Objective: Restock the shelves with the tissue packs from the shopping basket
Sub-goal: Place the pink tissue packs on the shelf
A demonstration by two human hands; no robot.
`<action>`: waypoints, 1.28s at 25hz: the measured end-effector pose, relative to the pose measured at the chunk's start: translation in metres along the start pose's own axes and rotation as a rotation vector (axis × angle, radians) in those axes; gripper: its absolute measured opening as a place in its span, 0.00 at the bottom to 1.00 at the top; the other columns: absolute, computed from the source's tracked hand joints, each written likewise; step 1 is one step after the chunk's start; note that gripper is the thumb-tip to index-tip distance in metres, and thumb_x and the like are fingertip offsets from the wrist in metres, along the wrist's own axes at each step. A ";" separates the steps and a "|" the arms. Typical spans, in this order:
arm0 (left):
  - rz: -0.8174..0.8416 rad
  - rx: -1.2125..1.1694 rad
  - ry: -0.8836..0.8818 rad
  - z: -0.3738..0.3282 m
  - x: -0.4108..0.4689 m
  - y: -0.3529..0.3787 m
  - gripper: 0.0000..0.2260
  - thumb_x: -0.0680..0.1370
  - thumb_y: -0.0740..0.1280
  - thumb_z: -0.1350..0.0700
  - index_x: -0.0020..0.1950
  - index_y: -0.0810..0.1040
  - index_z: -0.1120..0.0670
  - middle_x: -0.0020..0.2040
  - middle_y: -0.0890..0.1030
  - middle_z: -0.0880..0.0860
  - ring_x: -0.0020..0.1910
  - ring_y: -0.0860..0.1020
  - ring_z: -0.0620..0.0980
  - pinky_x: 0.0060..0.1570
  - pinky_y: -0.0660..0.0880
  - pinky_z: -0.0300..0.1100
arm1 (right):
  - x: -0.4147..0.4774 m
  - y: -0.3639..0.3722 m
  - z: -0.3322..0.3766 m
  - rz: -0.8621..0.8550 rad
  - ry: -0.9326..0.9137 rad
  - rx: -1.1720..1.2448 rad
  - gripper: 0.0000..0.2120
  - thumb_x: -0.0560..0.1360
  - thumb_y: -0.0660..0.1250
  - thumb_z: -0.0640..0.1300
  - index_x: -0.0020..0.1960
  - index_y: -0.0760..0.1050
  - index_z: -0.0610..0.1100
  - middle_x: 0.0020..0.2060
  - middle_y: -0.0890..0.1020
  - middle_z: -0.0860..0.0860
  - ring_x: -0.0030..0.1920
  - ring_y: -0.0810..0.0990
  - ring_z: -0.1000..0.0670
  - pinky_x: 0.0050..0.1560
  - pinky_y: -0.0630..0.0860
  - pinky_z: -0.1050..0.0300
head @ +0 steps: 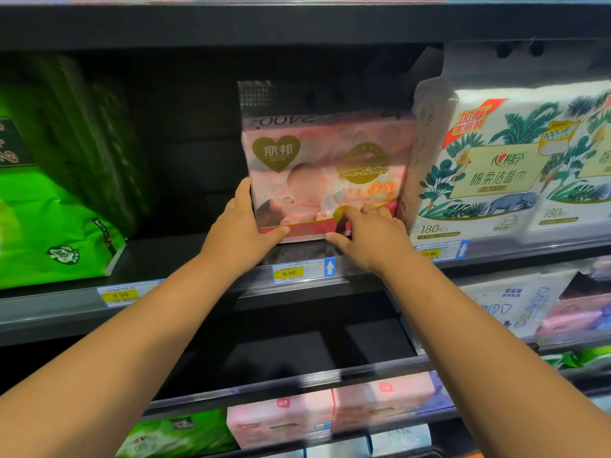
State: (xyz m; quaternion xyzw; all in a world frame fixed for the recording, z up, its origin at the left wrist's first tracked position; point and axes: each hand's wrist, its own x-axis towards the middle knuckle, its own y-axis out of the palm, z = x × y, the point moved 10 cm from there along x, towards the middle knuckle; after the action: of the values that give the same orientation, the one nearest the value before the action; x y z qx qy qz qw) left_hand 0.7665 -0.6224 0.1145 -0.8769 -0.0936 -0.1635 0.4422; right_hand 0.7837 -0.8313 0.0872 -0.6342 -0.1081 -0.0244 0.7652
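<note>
Pink tissue pack (327, 173) stands on the shelf (172, 256), lower corners clasped by left grip (244, 233) and right grip (367, 236), white towel packs (496, 166) just right of them. Placement under way; next, seemingly, square it and release.
</note>
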 end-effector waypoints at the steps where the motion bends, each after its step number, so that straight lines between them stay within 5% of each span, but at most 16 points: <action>1: -0.016 0.018 0.005 -0.001 -0.006 -0.003 0.44 0.70 0.75 0.44 0.77 0.50 0.47 0.69 0.68 0.54 0.64 0.71 0.54 0.57 0.72 0.50 | -0.006 -0.001 0.000 -0.020 0.018 -0.013 0.25 0.77 0.57 0.66 0.68 0.67 0.53 0.65 0.71 0.45 0.67 0.66 0.41 0.65 0.65 0.41; 8: -0.057 0.191 0.327 -0.029 -0.059 -0.011 0.36 0.72 0.72 0.45 0.75 0.60 0.51 0.74 0.62 0.53 0.73 0.60 0.54 0.70 0.64 0.51 | -0.077 -0.006 0.010 -0.234 0.126 -0.060 0.29 0.77 0.58 0.65 0.72 0.66 0.50 0.72 0.66 0.45 0.73 0.58 0.42 0.72 0.53 0.35; 13: 0.031 0.198 0.540 -0.034 -0.115 0.012 0.36 0.72 0.71 0.45 0.76 0.61 0.52 0.76 0.61 0.55 0.73 0.62 0.57 0.69 0.65 0.54 | -0.154 0.008 0.018 -0.330 0.214 -0.116 0.29 0.73 0.58 0.64 0.67 0.73 0.46 0.66 0.74 0.39 0.68 0.69 0.35 0.68 0.62 0.32; 19: 0.266 0.222 0.733 -0.020 -0.205 0.083 0.36 0.73 0.68 0.42 0.76 0.60 0.53 0.75 0.62 0.58 0.73 0.62 0.59 0.72 0.59 0.56 | -0.271 0.072 0.007 -0.221 0.432 -0.220 0.31 0.71 0.67 0.62 0.69 0.72 0.48 0.66 0.75 0.39 0.68 0.72 0.36 0.64 0.66 0.30; 24: 0.487 0.167 0.896 -0.018 -0.299 0.147 0.34 0.71 0.60 0.40 0.72 0.66 0.58 0.70 0.69 0.62 0.68 0.69 0.65 0.66 0.67 0.60 | -0.381 0.133 -0.003 -0.083 0.687 -0.216 0.31 0.69 0.63 0.66 0.67 0.74 0.50 0.64 0.77 0.41 0.66 0.74 0.38 0.63 0.68 0.32; 32: 0.789 0.076 0.968 -0.036 -0.435 0.209 0.36 0.68 0.70 0.44 0.73 0.66 0.57 0.69 0.70 0.63 0.67 0.69 0.65 0.64 0.69 0.60 | -0.555 0.201 -0.031 0.093 1.008 -0.097 0.33 0.74 0.65 0.63 0.74 0.66 0.49 0.71 0.69 0.39 0.73 0.65 0.37 0.68 0.59 0.31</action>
State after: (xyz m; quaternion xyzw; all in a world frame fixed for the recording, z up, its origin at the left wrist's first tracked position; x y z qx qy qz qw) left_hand 0.4198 -0.7835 -0.1820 -0.6556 0.4424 -0.3633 0.4924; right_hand 0.2812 -0.8782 -0.2213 -0.5826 0.3043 -0.2984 0.6921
